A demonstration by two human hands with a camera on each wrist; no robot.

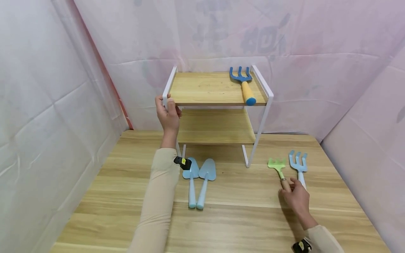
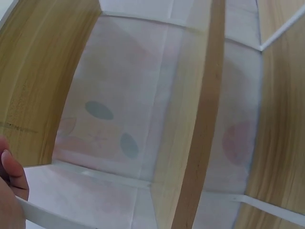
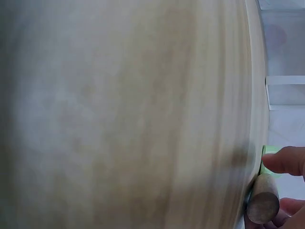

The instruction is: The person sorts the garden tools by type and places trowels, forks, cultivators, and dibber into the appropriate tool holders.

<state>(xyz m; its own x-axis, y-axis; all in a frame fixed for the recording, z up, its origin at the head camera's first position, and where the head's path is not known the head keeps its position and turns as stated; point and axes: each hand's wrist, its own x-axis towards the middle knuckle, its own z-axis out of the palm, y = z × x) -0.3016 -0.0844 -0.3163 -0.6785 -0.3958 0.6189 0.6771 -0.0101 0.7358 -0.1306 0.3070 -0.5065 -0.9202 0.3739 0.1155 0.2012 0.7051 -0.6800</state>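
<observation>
My left hand (image 1: 169,117) grips the front left corner of a two-tier shelf (image 1: 202,88) with wooden boards and a white frame. In the left wrist view its fingers (image 2: 14,171) curl near the end of the top board (image 2: 38,90). Low at the right, my right hand (image 1: 297,198) holds the wooden handle of a small green hand rake (image 1: 277,164) between thumb and fingers. That handle (image 3: 263,200) shows end-on in the right wrist view, below the thumb (image 3: 286,160). Just right of the rake lies a light blue hand fork (image 1: 298,165), its handle partly behind the hand.
On the top board, at the right, rests a dark blue hand fork (image 1: 248,92) with a yellow handle. Two light blue trowels, one left (image 1: 192,189) and one right (image 1: 207,170), lie on the wooden table (image 1: 240,218) before the shelf. Pale sheets (image 1: 348,77) hang around the table.
</observation>
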